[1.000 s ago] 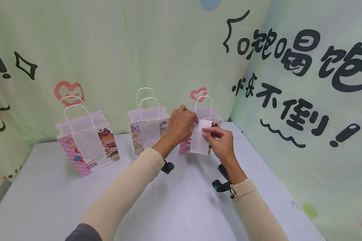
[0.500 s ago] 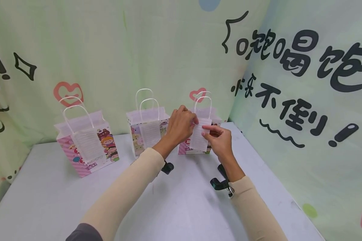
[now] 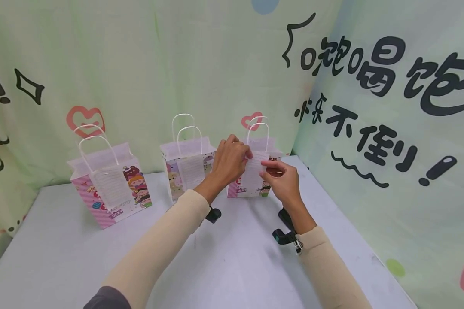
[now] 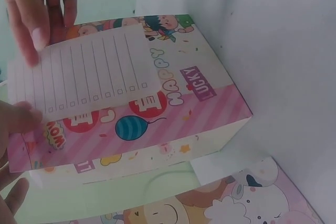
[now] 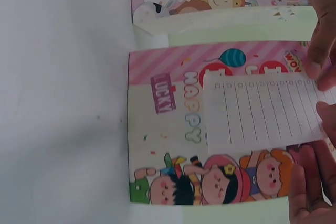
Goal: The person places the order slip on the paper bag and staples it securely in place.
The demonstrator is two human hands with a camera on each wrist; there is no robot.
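Note:
A lined note sheet (image 3: 252,171) with small checkboxes lies against the front of the right-hand paper gift bag (image 3: 241,190), near its top. In the head view my left hand (image 3: 230,159) pinches the sheet at its upper left edge. My right hand (image 3: 283,178) pinches the opposite edge with thumb and index finger. Seen from the left wrist, the sheet (image 4: 94,74) covers part of the bag's printed front, with "LUCKY" left showing. The right wrist view has the sheet (image 5: 260,111) nearly flat on the bag (image 5: 168,145). Its upper end is partly hidden by fingers.
A middle gift bag (image 3: 174,176) and a left gift bag (image 3: 104,216) stand upright on the white table (image 3: 81,266), each with a lined sheet on its front. White handles rise from all three bags. A printed curtain (image 3: 139,64) hangs close behind.
The sheet's lower end has moved in toward the bag front and slightly up, uncovering the "LUCKY" print. Both hands keep nearly the same place. The head view has shifted slightly.

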